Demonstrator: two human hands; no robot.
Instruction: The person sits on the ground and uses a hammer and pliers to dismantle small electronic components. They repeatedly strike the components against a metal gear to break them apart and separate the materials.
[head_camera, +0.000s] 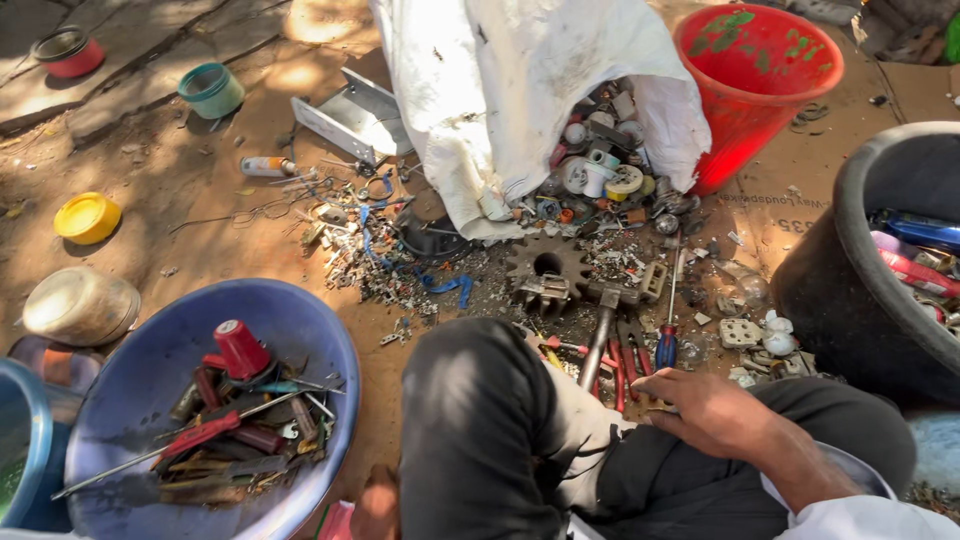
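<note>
Resting on the person's leg, the right hand (712, 410) lies loose, fingers half curled, gripping nothing, just beside the pliers (627, 362) and hammer (603, 325) on the ground. Only a bit of the left hand (374, 505) pokes out near the blue basin (330, 345), so can't tell its grip. Rusty gear (546, 265) sits farther out.
</note>
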